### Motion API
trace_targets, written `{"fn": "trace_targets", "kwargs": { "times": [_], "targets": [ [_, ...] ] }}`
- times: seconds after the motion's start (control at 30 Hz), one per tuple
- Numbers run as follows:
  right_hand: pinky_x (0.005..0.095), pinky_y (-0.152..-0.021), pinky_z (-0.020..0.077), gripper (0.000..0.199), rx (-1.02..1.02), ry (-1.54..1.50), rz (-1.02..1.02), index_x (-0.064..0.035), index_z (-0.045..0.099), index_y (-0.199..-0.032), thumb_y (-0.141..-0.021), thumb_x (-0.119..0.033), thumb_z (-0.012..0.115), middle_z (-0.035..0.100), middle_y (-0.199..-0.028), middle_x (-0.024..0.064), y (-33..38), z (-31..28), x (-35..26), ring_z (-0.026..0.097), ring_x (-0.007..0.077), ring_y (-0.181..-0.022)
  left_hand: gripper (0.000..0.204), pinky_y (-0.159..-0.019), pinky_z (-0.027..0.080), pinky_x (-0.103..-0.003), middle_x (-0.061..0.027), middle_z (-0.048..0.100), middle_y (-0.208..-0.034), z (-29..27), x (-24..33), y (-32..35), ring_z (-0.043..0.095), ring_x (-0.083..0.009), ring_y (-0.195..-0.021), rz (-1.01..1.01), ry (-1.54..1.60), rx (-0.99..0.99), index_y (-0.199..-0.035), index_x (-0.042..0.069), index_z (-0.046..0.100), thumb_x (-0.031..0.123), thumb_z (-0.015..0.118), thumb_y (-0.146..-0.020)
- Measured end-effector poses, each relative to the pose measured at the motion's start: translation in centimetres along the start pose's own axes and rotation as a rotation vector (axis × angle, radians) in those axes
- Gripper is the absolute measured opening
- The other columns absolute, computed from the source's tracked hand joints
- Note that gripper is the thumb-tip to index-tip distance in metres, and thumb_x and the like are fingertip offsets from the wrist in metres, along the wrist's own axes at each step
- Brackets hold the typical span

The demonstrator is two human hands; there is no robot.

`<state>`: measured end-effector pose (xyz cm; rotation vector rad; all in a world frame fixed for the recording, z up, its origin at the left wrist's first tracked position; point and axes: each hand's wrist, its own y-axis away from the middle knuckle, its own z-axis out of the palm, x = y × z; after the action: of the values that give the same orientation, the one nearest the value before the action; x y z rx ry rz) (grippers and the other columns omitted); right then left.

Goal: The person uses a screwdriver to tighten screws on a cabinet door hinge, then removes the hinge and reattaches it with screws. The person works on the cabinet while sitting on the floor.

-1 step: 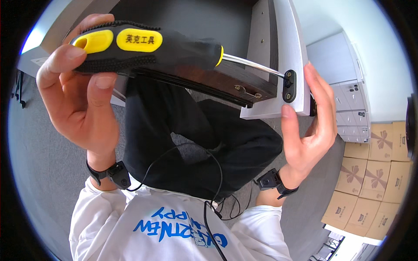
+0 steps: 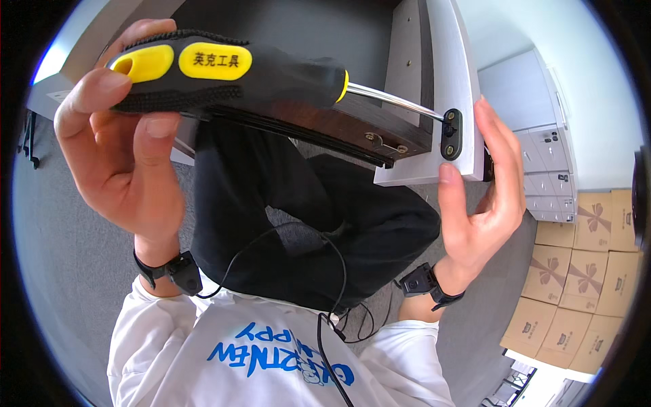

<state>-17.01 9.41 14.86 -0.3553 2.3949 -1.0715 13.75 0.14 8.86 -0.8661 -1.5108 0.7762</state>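
My left hand (image 2: pixel 129 129) is closed around the rear of a black-and-yellow screwdriver (image 2: pixel 285 74), thumb below the handle and fingers at its end. Its silver shaft slants right and down to a small black oval plate (image 2: pixel 449 139) with screws. That plate sits on the inner face of a pale grey drawer front (image 2: pixel 451 68), near its lower end. The shaft's tip meets the upper part of the plate; its exact seat is too small to tell. My right hand (image 2: pixel 491 176) holds the drawer front's edge, thumb by the plate and fingers along the outer side.
Behind the drawer front runs the dark brown drawer side (image 2: pixel 380 125) with a black slide rail (image 2: pixel 291 139) beneath. My legs in black trousers (image 2: pixel 271 183) are below. Cables hang over my lap. Pale cabinets (image 2: pixel 536 149) and stacked cardboard boxes (image 2: pixel 569 271) stand at right.
The screwdriver handle and my left hand have shifted very slightly left. My right hand and the drawer front look the same.
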Motion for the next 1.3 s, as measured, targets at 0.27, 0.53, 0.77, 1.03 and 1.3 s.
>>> {"fn": "trace_targets", "kwargs": {
  "times": [0.27, 0.53, 0.77, 1.03, 1.3],
  "targets": [
    [0.0399, -0.098, 0.0519, 0.061, 0.012, 0.031, -0.021, -0.0006, 0.068, -0.128, -0.068, -0.002, 0.074, 0.067, -0.128, 0.0212, 0.1, 0.1, 0.1, 0.067, 0.0335, -0.115, 0.041, -0.105, 0.052, -0.041, -0.0298, 0.053, -0.145, -1.2, -1.3, 0.8, 0.057, -0.0347, -0.133, -0.042, -0.02, 0.124, -0.138, 0.023, 0.055, 0.01, 0.062, -0.101],
    [0.04, -0.109, 0.0407, 0.05, -0.052, 0.048, -0.007, 0.0065, 0.061, -0.133, -0.084, -0.006, 0.065, 0.063, -0.133, 0.0219, 0.2, -0.1, -0.2, 0.059, 0.0317, -0.124, 0.04, -0.105, 0.052, -0.037, -0.0304, 0.053, -0.144, -0.8, -1.4, 0.5, 0.059, -0.033, -0.132, -0.049, -0.048, 0.119, -0.138, 0.019, 0.055, 0.008, 0.062, -0.1],
    [0.0398, -0.109, 0.0407, 0.049, -0.054, 0.063, -0.009, 0.0066, 0.061, -0.133, -0.086, -0.008, 0.065, 0.063, -0.133, 0.0212, 0.2, 0.0, -0.2, 0.059, 0.031, -0.124, 0.044, -0.1, 0.055, -0.033, -0.0201, 0.067, -0.127, 0.5, -1.5, -0.1, 0.069, -0.0275, -0.114, 0.04, -0.004, 0.155, -0.136, 0.006, 0.054, 0.013, 0.072, -0.096],
    [0.0397, -0.109, 0.041, 0.049, -0.051, 0.051, -0.017, 0.0065, 0.06, -0.134, -0.088, -0.009, 0.064, 0.063, -0.134, 0.0205, 0.4, 0.1, -0.1, 0.059, 0.0301, -0.126, 0.045, -0.1, 0.055, -0.032, -0.0205, 0.066, -0.128, 0.9, -1.6, 0.0, 0.069, -0.0265, -0.112, 0.035, 0.047, 0.145, -0.136, 0.005, 0.054, 0.013, 0.073, -0.095],
    [0.0395, -0.109, 0.0412, 0.049, -0.05, 0.05, -0.018, 0.0071, 0.06, -0.134, -0.088, -0.009, 0.064, 0.063, -0.133, 0.021, 0.5, 0.0, 0.1, 0.059, 0.0303, -0.125, 0.042, -0.102, 0.053, -0.034, -0.0201, 0.061, -0.139, 0.2, -0.9, -0.3, 0.064, -0.0275, -0.123, 0.008, -0.228, 0.011, -0.143, 0.011, 0.052, 0.017, 0.061, -0.103]
  ]
}}
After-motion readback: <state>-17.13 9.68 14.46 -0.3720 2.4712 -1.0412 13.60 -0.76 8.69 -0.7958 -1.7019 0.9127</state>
